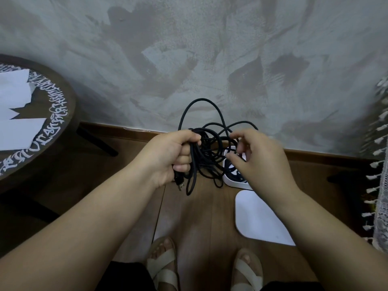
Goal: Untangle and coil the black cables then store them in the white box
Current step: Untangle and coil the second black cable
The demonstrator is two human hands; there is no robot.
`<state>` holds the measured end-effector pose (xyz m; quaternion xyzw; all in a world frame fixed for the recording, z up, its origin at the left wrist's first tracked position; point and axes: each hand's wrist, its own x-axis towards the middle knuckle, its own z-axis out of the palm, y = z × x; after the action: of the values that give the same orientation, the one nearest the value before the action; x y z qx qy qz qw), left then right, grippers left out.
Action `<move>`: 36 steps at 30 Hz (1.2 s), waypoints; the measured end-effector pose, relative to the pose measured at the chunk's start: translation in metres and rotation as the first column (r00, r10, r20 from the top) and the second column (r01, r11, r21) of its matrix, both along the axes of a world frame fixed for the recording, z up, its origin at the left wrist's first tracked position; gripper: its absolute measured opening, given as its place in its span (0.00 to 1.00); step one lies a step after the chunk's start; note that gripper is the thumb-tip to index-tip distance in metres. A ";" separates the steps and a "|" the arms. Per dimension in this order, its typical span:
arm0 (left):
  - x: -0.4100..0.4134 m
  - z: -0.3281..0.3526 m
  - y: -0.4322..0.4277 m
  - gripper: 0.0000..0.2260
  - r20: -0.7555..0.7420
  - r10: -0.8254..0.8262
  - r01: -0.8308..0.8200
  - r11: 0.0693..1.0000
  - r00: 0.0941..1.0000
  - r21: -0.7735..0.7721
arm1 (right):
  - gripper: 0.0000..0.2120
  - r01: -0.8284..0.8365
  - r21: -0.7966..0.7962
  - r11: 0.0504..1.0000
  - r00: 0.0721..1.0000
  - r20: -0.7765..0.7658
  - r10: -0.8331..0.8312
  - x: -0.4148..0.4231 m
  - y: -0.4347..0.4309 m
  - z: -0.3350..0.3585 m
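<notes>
Cables (199,158) hang tangled at centre: the left grip (174,156) clenches the bundle; the right grip (260,162) curls among the loops, whether pinching a strand I cannot tell. At 4 o'clock the white box (233,183) sits open on the floor, lid (260,217) beside it. Untangling seems barely begun; coiling and storing are left.

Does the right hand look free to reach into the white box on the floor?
Probably yes: the white box stands open, lid beside it, but the right hand pinches the black cables dangling above it.
</notes>
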<state>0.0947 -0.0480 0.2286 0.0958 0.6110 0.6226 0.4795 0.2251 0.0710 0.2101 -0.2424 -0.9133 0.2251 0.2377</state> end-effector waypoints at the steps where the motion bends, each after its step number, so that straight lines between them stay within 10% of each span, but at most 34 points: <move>1: -0.001 -0.001 0.000 0.13 0.039 0.025 -0.025 1.000 0.999 0.011 | 0.10 -0.044 0.058 0.997 0.998 -0.033 0.046 0.001 -0.004 0.001; 5: -0.005 -0.001 0.002 0.12 0.209 0.064 -0.079 0.995 0.976 0.064 | 0.21 -0.160 0.045 0.986 0.978 0.145 0.152 0.002 -0.020 -0.003; 8: -0.006 -0.001 0.001 0.12 0.209 0.033 -0.046 0.997 0.977 0.055 | 0.11 -0.130 -0.093 0.987 0.963 0.226 0.148 -0.001 -0.019 -0.007; 14: -0.022 -0.004 -0.014 0.16 -0.347 -0.110 0.038 0.977 0.931 -0.209 | 0.07 -0.085 -0.647 0.758 0.996 -0.026 0.089 0.009 0.010 0.014; 22: -0.028 -0.002 -0.016 0.13 -0.800 -0.256 -0.067 0.936 0.542 -0.345 | 0.05 -0.118 -0.563 0.818 0.977 0.082 0.197 0.007 0.028 0.007; 36: -0.027 0.002 -0.022 0.08 -0.572 -0.734 0.500 0.674 0.367 -0.544 | 0.06 -0.365 0.032 0.931 0.869 0.371 0.328 0.010 0.040 0.015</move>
<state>0.0675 -0.0704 0.2302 0.5011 0.7483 0.2001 0.3857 0.2349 0.1114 0.2250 -0.0993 -0.9799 0.1695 0.0342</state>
